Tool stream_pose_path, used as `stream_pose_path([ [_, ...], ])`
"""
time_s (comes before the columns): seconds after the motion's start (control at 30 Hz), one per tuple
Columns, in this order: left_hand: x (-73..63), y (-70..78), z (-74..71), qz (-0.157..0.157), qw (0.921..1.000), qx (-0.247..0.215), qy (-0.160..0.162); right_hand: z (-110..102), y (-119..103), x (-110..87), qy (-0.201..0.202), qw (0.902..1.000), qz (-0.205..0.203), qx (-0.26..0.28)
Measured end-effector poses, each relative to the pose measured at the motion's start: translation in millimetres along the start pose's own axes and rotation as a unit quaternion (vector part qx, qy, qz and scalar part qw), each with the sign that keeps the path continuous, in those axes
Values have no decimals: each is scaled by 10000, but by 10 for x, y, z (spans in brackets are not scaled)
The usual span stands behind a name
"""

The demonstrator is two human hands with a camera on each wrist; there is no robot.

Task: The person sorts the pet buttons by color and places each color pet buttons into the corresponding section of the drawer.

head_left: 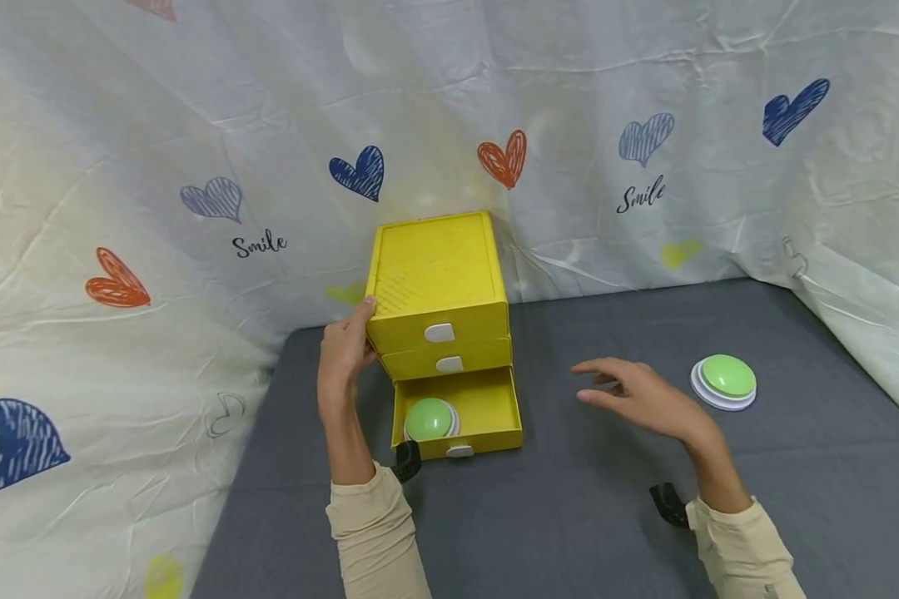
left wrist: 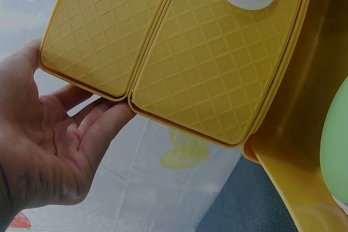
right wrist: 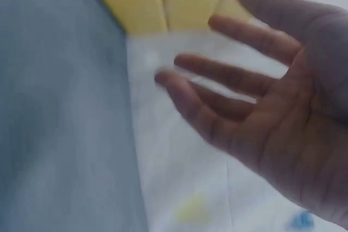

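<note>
A yellow drawer cabinet stands against the back cloth, its lowest drawer pulled out and the two above closed. In that drawer, at its left side, lies a green push button on a white base. My left hand grips the cabinet's left front corner, thumb at the top edge and fingers against the side; the left wrist view shows this hand up close. Between the cabinet and a second green button, my right hand hovers above the table, fingers extended and holding nothing.
A dark grey cloth covers the table. White sheeting printed with hearts hangs behind and at both sides. White tabs serve as handles on the drawer fronts. Black straps sit at both wrists.
</note>
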State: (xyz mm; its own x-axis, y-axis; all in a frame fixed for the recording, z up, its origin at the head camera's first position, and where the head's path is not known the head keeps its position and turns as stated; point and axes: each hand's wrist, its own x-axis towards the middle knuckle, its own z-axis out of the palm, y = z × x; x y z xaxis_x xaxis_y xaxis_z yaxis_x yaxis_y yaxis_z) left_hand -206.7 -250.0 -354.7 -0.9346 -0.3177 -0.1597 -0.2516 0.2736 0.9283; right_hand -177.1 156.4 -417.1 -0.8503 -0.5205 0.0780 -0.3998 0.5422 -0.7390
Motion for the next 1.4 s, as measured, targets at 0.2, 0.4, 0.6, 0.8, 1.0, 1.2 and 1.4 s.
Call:
stream_pose_path([
  [0.2, -10, -1, -8, 49, 9999, 108, 46, -355, 330, -284, 647, 9857, 1198, -993],
  [0.4, 2, 4, 16, 49, 9999, 141, -41, -556, 647, -469, 709, 9405, 3008, -1413],
  [0.6, 6, -2, 23, 37, 9999, 163, -27, -574, 799, -520, 527, 9283, 3455, -1273],
  [0.8, 11, -8, 25, 154, 9997, 196, -7, -538, 905, -493, 933, 9257, 3457, -1219],
  [1.0, -2, -10, 24, 199, 9996, 222, 1, -530, 954, -455, 1097, 9200, 3576, -1171],
  [1.2, 1, -15, 25, 352, 9993, 127, 28, -540, 970, -427, 1122, 9184, 3583, -1249],
  [1.4, -10, -12, 27, 252, 9995, 192, 14, -540, 983, -436, 1183, 9225, 3412, -1362],
])
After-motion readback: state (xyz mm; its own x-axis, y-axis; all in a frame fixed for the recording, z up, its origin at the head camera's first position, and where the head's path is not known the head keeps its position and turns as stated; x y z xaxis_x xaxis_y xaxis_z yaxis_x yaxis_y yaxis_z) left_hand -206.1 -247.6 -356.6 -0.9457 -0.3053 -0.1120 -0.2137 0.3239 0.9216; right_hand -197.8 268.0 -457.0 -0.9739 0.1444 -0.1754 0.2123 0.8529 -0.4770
